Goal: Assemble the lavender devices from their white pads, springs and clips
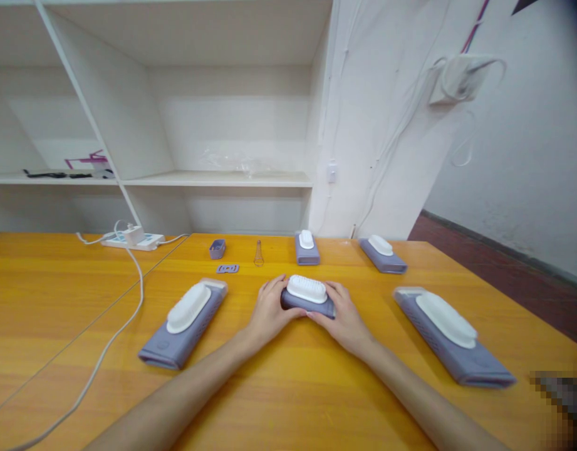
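My left hand (274, 308) and my right hand (343, 316) are wrapped round the two ends of a purple-grey flat block (316, 307) at the middle of the table. On the block's top lies a white oval piece (307, 288) with a ribbed or bristled surface. Both thumbs meet along its near edge, and the fingers curl round the far corners. Larger purple-grey blocks with smooth white ovals rest on either side, one on the left (182, 326) and one on the right (452, 338).
Two smaller purple-grey blocks stand at the back, one in the middle (307, 255) and one to the right (383, 255). A small purple box (217, 248), a flat purple plate (228, 269) and a wire whisk (259, 254) lie back left. A white cable (114, 338) runs from a power strip (147, 242).
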`<state>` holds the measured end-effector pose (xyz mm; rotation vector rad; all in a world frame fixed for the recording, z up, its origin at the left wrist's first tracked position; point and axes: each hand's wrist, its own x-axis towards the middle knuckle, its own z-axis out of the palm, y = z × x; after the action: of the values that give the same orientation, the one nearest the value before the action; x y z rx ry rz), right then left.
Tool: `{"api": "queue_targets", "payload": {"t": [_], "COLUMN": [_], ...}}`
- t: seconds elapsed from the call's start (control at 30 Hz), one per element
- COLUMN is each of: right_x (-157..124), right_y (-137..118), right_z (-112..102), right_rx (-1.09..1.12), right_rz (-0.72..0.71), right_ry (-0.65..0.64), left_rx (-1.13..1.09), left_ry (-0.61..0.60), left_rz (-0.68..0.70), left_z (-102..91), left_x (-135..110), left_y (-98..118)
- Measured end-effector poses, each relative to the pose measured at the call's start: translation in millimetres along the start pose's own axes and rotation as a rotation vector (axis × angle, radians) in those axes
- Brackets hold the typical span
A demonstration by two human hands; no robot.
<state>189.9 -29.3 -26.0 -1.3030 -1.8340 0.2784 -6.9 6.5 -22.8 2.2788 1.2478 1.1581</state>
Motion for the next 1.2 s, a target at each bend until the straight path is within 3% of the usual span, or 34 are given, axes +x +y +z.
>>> {"api": "queue_targets", "payload": {"t": [0.47,0.73,1.03,1.2], "right_x": [-0.4,3.7,5.3,4.8], "right_y": [1.2,3.7,5.1,6.6], "right_z": [2.0,6.1,1.9,2.5], "right_rx": [-0.022,0.013,0.045,0.043], "right_rz": [0.014,0.071,0.065,0.053], "right_ry": [0.005,0.115,0.066,0.093], "left_rx": [-0.107,-0.207,-0.236,-0.188], "left_ry": [0.075,0.064,0.075,0.074], "left_rz": [-0.157,-0.157,-0.185,-0.118], "left_z": [7.4,6.6,10.0,11.5], "left_x": [-0.9,1.7,1.0,-0.5], "left_y": [4.6,7.0,6.6,4.9]}}
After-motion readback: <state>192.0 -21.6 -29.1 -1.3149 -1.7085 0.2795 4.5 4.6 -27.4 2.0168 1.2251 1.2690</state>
